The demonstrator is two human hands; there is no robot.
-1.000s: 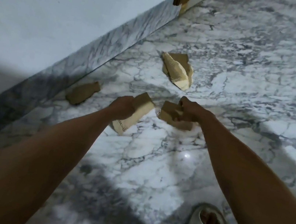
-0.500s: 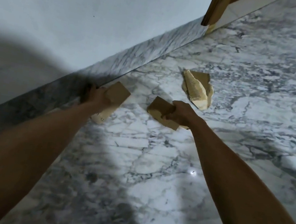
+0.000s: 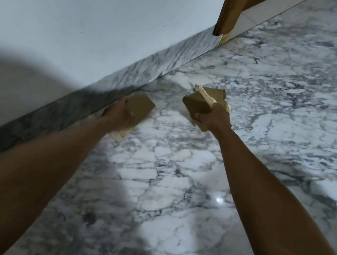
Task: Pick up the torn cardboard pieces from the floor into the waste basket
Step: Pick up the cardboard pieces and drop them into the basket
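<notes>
A: Starting at the left, what lies by the wall [image 3: 75, 13]?

B: Its marble skirting [image 3: 141, 72] meets the marble floor [image 3: 273, 126]. Just beside it the left hand [image 3: 119, 113] has its grip curled round a brown cardboard piece [image 3: 139, 106].

A: And further right?

B: The right hand [image 3: 213, 119] pinches a second cardboard piece [image 3: 197, 104], thumb on its face. Behind it a torn cardboard scrap [image 3: 215, 93] lies on the floor. A wooden door frame [image 3: 230, 9] stands beyond.

Dim, soft picture; broad dark shadows over floor [image 3: 178, 173] and wall [image 3: 92, 16], one small glare spot.
</notes>
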